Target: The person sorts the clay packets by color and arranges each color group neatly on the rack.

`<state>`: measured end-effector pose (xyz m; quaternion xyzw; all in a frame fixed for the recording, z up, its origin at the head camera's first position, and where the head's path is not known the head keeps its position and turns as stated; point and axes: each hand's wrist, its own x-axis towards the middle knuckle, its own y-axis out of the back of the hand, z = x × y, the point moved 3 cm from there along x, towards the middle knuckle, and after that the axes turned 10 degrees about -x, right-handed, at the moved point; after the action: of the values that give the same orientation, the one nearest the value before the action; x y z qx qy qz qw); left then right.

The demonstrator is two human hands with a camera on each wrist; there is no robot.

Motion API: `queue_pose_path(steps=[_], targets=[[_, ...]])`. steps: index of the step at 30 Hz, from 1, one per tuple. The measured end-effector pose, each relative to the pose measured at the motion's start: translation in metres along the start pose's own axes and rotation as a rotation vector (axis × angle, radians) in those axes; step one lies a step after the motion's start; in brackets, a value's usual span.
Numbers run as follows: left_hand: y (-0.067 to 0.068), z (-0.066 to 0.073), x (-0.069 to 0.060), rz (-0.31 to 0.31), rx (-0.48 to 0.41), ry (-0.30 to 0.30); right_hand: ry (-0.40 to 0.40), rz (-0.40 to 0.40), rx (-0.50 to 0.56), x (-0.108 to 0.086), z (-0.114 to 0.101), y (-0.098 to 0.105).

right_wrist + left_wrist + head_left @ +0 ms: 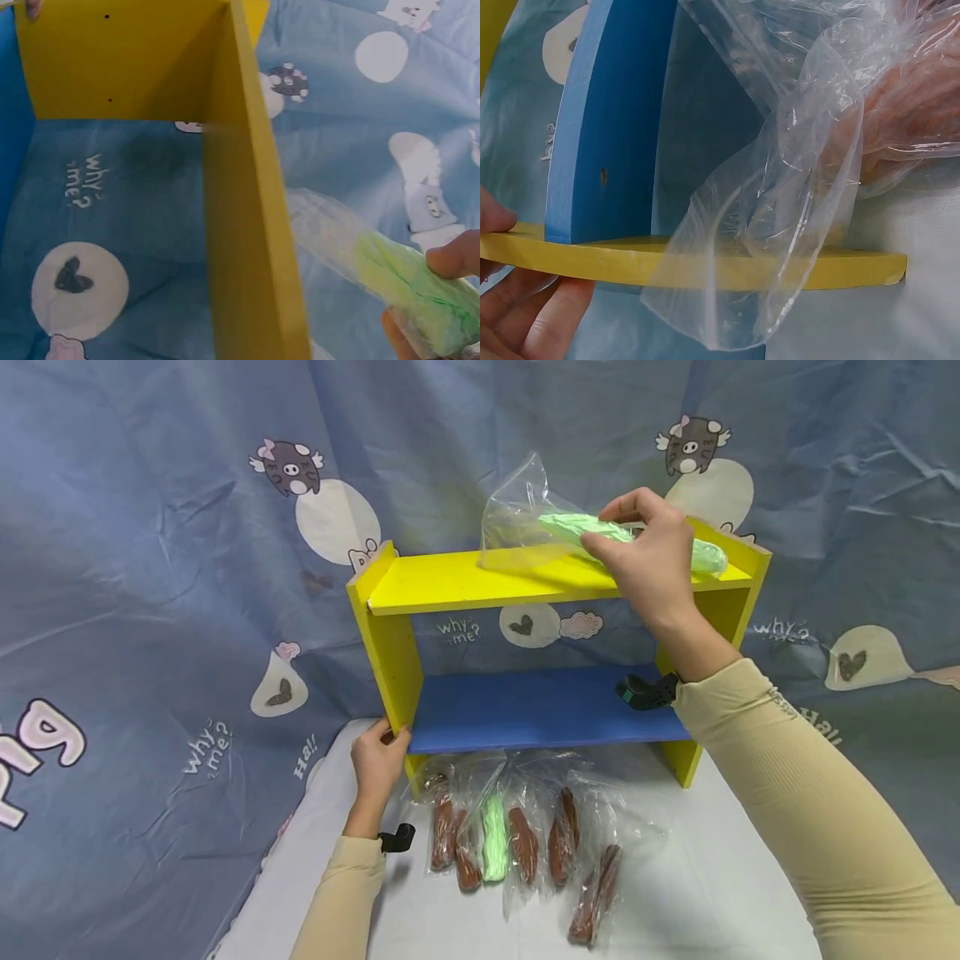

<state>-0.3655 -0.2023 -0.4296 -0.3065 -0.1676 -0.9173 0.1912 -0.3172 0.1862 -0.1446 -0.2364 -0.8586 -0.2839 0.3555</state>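
My right hand [656,560] pinches a bagged light green bundle [588,527] between thumb and fingers, at the top board of a small yellow and blue shelf [450,578]. The clear bag's loose end spreads to the left. In the right wrist view, the green bundle [409,281] shows between thumb and finger, beyond the yellow board. My left hand [377,764] grips the lower left side panel [660,264], thumb on one face and fingers on the other. Whether the bundle rests on the board, I cannot tell.
On the white table [675,877], before the shelf, lie several bagged brown bundles [523,847] and one bagged green bundle [494,839]. A blue lower board [540,706] spans the shelf. Behind hangs a blue patterned cloth [187,527].
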Motion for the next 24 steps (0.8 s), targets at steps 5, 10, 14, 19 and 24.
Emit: queue_pose_path(steps=[5,10,14,19,24], targets=[[0.001,0.000,0.000,-0.006,0.001,0.001,-0.006,-0.055,-0.104,0.005,0.001,-0.022],[0.001,0.003,0.000,-0.004,0.005,0.010,0.004,-0.130,-0.216,0.008,0.004,-0.037],[0.001,0.004,-0.002,-0.015,0.000,0.012,0.008,-0.175,-0.305,0.009,0.005,-0.046],[0.002,0.005,-0.002,-0.017,-0.006,0.013,-0.015,-0.215,-0.459,0.012,0.001,-0.055],[0.002,0.004,-0.001,-0.012,-0.007,0.011,-0.046,-0.233,-0.487,0.014,-0.003,-0.062]])
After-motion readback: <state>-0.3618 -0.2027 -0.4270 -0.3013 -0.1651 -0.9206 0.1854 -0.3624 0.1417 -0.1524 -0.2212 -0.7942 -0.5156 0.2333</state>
